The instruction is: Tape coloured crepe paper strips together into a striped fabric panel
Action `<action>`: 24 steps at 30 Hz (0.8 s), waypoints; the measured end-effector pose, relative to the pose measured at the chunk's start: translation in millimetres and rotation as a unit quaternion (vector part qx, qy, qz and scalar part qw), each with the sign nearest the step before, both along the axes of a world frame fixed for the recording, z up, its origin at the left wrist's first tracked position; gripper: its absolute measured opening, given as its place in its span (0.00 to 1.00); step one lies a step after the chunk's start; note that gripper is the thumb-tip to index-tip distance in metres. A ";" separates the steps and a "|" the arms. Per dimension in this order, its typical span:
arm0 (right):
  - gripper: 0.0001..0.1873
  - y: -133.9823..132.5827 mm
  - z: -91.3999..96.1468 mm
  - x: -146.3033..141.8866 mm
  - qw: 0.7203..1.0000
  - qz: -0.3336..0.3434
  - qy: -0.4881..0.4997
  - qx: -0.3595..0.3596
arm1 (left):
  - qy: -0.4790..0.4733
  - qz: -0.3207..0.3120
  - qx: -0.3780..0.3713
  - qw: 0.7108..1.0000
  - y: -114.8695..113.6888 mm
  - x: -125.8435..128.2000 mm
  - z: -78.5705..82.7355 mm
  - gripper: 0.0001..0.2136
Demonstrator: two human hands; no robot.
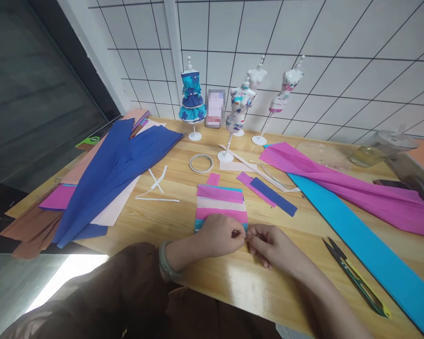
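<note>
A striped sheet of layered crepe paper (221,203), banded in pink, pale pink and blue, lies flat on the wooden table. Over its lower edge is my left hand (219,235), a green bangle (167,263) at the wrist, thumb and forefinger pinched together. My right hand (270,245) pinches close beside it, just off the sheet's lower right corner. The fingertips of both hands nearly meet; whatever is between them is too small to make out. Just beyond the sheet are a small pink piece (214,179) and a dark blue strip (273,195) lying across a pink strip (247,181).
Thread snips (356,278) lie at right, beside long blue paper (360,240) and pink paper (346,186). A tape roll (201,163), white strips (157,181) and miniature dress forms (239,110) stand or lie farther back. Folded dark blue paper (109,165) covers other sheets at left.
</note>
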State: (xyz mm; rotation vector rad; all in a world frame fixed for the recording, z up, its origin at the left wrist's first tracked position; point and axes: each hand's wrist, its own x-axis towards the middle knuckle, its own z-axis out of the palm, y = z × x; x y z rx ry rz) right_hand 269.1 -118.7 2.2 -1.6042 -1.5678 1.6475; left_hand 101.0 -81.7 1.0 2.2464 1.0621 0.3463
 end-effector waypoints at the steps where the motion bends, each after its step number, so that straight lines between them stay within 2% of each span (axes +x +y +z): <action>1: 0.07 0.0 0.0 0.3 1.000 -0.001 -0.003 0.003 | 0.000 -0.001 -0.001 1.000 0.0 0.1 0.3 0.10; 7: 0.09 0.0 6.5 7.4 0.997 0.000 -0.072 -0.005 | 0.004 0.017 -0.023 1.000 -0.1 -0.3 3.0 0.09; 11: 0.15 0.0 11.6 14.3 0.993 0.020 -0.112 -0.010 | -0.002 0.019 -0.023 1.000 0.5 -0.4 1.2 0.09; 15: 0.19 0.3 11.5 18.5 0.995 0.008 -0.094 0.011 | -0.001 0.010 -0.019 1.000 1.5 -0.1 -0.4 0.08; 18: 0.15 2.0 5.7 17.0 0.995 -0.017 -0.071 0.074 | 0.008 0.010 -0.007 1.000 0.9 0.6 1.3 0.08; 21: 0.10 3.7 -2.9 14.1 0.984 -0.022 -0.094 0.149 | 0.020 0.005 0.017 1.000 -0.6 1.1 4.1 0.08; 24: 0.06 4.1 -8.4 13.5 0.979 -0.009 -0.129 0.159 | 0.030 0.000 0.031 0.999 -1.7 1.2 6.0 0.09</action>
